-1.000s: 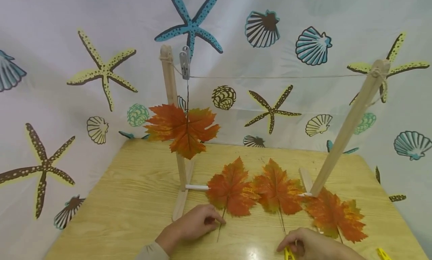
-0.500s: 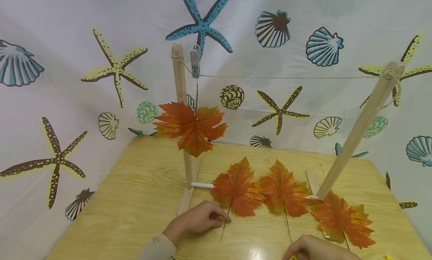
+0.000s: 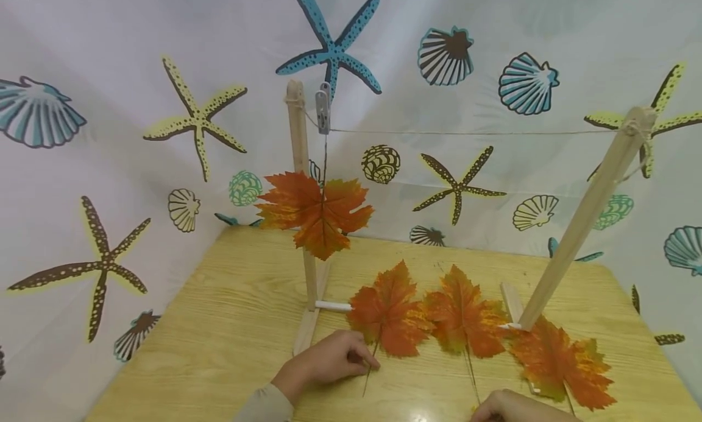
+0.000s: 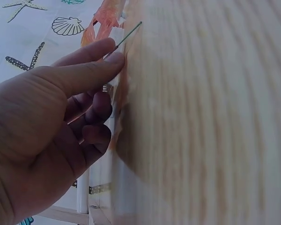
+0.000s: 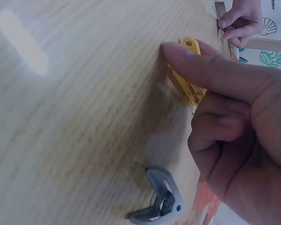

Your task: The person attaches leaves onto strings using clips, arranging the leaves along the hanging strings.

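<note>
My left hand (image 3: 340, 358) pinches the thin stem (image 4: 131, 33) of an orange artificial maple leaf (image 3: 389, 312) between thumb and index finger. The leaf lies on the table, its stem toward me. Low in the head view, my right hand (image 3: 518, 407) is partly cut off by the frame. In the right wrist view its thumb and index finger pinch a yellow clothespin (image 5: 186, 88) close to the tabletop. Two more leaves, a middle one (image 3: 465, 315) and a right one (image 3: 562, 364), lie alongside. Another leaf (image 3: 318, 212) hangs by its stem from a grey clothespin (image 3: 323, 112).
A string (image 3: 460, 133) runs between a left wooden post (image 3: 298, 136) and a right wooden post (image 3: 587, 218). Beside my right hand lies a second grey clothespin (image 5: 171, 201) on the wooden table (image 3: 203, 337). A shell-patterned cloth (image 3: 329, 20) stands behind.
The head view has shifted, so the scene sits farther right. My right hand has slipped lower in the frame, and its yellow clothespin is now almost out of the head view. My left hand stays at the stem.
</note>
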Available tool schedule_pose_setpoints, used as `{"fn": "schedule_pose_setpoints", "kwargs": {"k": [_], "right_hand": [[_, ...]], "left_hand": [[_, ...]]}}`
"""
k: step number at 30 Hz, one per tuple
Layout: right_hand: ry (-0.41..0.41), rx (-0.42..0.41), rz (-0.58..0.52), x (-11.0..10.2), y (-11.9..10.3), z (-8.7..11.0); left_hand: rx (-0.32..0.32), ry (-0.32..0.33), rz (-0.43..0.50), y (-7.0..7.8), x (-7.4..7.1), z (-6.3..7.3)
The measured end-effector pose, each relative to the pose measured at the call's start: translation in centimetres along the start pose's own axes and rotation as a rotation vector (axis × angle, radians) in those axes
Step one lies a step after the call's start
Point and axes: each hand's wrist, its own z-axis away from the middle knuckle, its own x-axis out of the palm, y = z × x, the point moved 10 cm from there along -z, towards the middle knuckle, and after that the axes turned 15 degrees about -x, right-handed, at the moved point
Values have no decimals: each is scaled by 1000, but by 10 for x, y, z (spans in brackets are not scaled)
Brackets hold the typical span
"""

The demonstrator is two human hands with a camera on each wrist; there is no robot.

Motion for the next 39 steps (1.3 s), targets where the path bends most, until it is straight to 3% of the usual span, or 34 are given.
{"fn": "schedule_pose_setpoints", "kwargs": {"k": [6, 17, 26, 33, 39], "right_hand": [[-2, -20, 68, -12, -3, 5], [-4, -14, -21, -5, 6, 4], [17, 18, 50, -2, 10, 0], [-35, -70, 238, 1, -3, -7], [-114, -144, 550, 2, -13, -11]], "left_hand": [[7, -27, 26, 3, 5, -3], [-14, -47, 6, 2, 8, -6], [76, -36, -49, 11, 10, -5], [111, 19, -101, 19, 5, -7], [134, 29, -68, 22, 0, -7]]}}
